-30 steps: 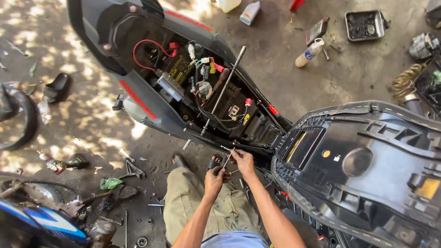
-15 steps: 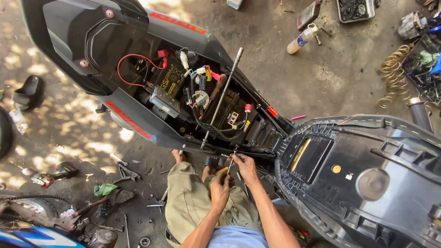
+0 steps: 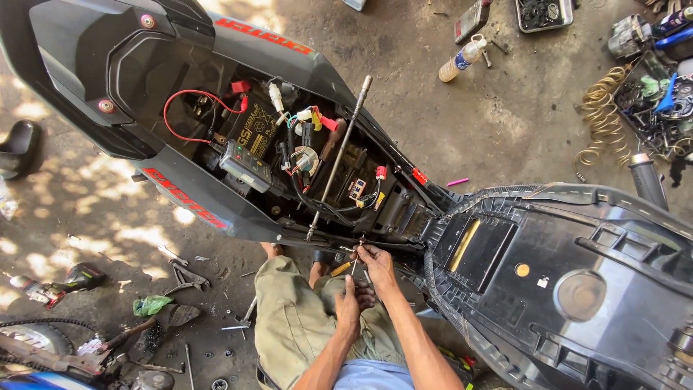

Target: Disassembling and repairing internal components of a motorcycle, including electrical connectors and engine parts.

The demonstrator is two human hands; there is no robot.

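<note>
While you crouch: under the open scooter [image 3: 238, 155].
Right hand [image 3: 377, 266]: pinching the screwdriver [image 3: 348, 266] tip (six o'clock of frame rail).
Left hand [image 3: 349, 307]: clenched on its handle.
Risk: a slip could gouge wiring.

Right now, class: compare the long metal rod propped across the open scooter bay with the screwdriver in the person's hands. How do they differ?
The metal rod is long, bare grey steel; the screwdriver is short with a yellow handle. The metal rod lies slanted across the open bay, untouched; the screwdriver is gripped by the left hand, with the right hand at its tip by the scooter's edge. Both are slim, straight tools.
</note>
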